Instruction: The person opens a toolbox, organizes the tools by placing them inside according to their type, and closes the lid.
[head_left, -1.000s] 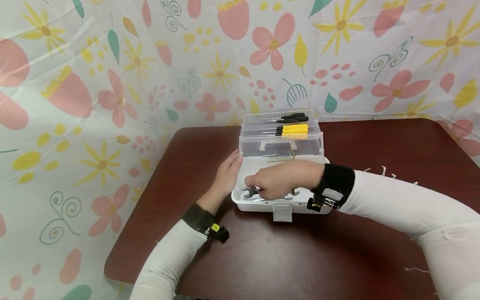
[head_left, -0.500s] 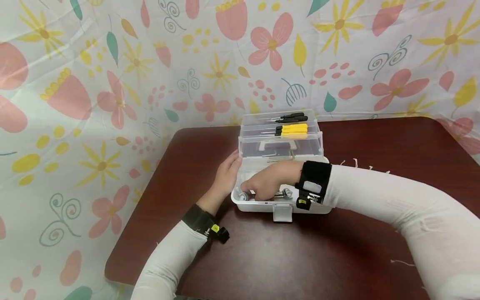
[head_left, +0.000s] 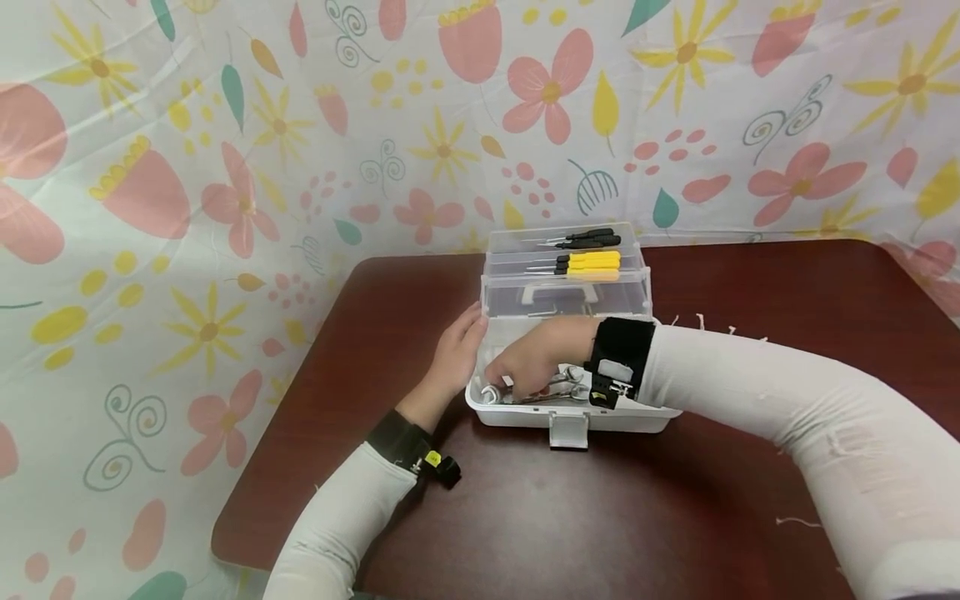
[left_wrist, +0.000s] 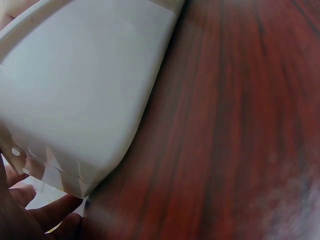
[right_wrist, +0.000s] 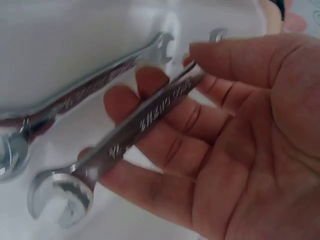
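Observation:
An opened white toolbox (head_left: 517,416) stands on the table. My right hand (head_left: 527,358) is down inside it near the front left, holding an open-ended wrench (right_wrist: 150,117) that lies across the fingers, the thumb at one end. More wrenches lie on the box floor; one long wrench (right_wrist: 85,95) is beside the held one, and the tip of a further wrench (right_wrist: 217,35) shows past the thumb. My left hand (head_left: 453,346) rests against the box's left side, its fingers (left_wrist: 52,210) reaching the corner in the left wrist view.
Clear tiered trays (head_left: 491,293) rise at the back of the box. They hold yellow-handled screwdrivers (head_left: 596,265), black-handled screwdrivers (head_left: 592,239) and thin hex keys (head_left: 542,314). A latch (head_left: 568,431) hangs at the front. Behind the dark red table (head_left: 750,292) is a flowered cloth (head_left: 420,100).
My right hand has lowered the wrench from above the front rim into the toolbox and shifted slightly left. My left hand keeps its place at the box's side.

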